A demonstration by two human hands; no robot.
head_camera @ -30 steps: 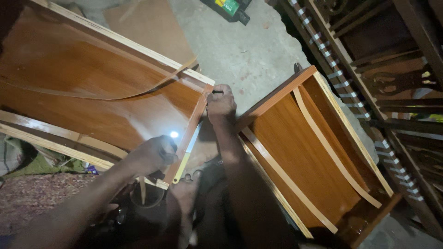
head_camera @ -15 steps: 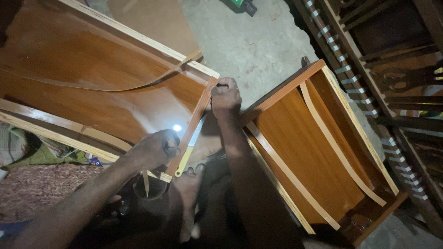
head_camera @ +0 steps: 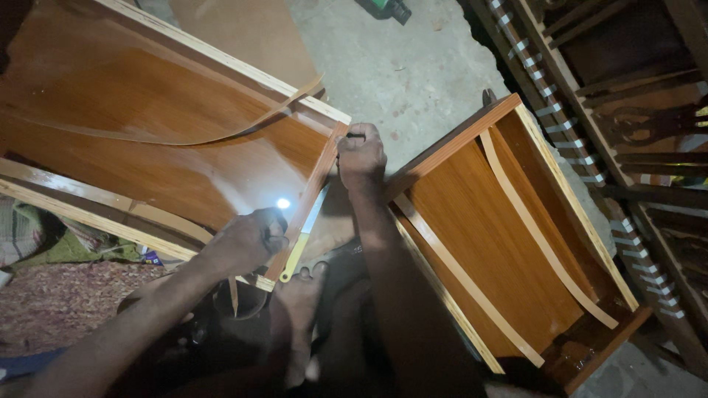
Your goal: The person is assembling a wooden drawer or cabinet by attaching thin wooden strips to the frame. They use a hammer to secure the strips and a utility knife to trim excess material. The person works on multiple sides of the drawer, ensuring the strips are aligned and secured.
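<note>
A large orange-brown laminated wooden panel (head_camera: 162,140) lies tilted on the floor at the left. My left hand (head_camera: 247,239) is closed around a small lit torch (head_camera: 282,203) at the panel's near end edge. My right hand (head_camera: 360,155) is clenched on a small dark tool (head_camera: 355,135) at the top corner of that end edge (head_camera: 310,195), which carries a strip of laminate. A yellow-handled blade (head_camera: 302,236) lies beside the edge, between my hands. A loose strip of edge banding (head_camera: 221,133) curls over the panel's face.
An open wooden box (head_camera: 501,236) with two pale curved strips inside lies to the right. Carved dark furniture (head_camera: 634,118) is stacked at the far right. Bare concrete floor (head_camera: 398,66) shows at the top, with a green object (head_camera: 383,9). Cloth (head_camera: 51,287) lies at lower left.
The view has drifted slightly; both hands stay at the panel's end edge, the right hand a touch higher along the corner. The torch stays lit.
</note>
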